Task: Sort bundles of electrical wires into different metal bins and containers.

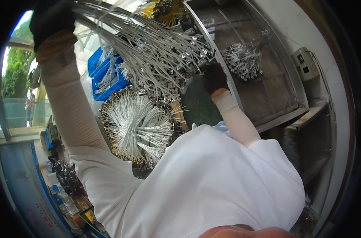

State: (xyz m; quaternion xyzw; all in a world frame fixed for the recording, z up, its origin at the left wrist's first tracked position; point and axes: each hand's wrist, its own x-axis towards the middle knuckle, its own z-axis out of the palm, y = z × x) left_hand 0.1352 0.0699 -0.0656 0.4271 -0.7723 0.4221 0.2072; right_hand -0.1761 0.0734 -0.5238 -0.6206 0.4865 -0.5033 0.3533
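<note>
My left hand (52, 19), in a dark glove, is raised at the upper left. It grips the gathered end of a long bundle of silver-white wires (148, 39); its fingers are mostly lost in shadow. From there the wires fan out to the right, with small metal pieces at their far ends. My right hand (215, 77), also dark-gloved, is beside those metal ends, near the metal tray's edge. Its fingers are too dark to make out. Below the bundle sits a round heap of white wires (136, 123) with brownish metal ends around its rim.
Blue plastic bins (111, 75) with more wires stand behind the heap. On the right is a large metal-rimmed tray (275, 93) holding a smaller wire cluster (244, 59). A control box (305, 64) is on the wall. Yellow wires (170, 16) lie at the top.
</note>
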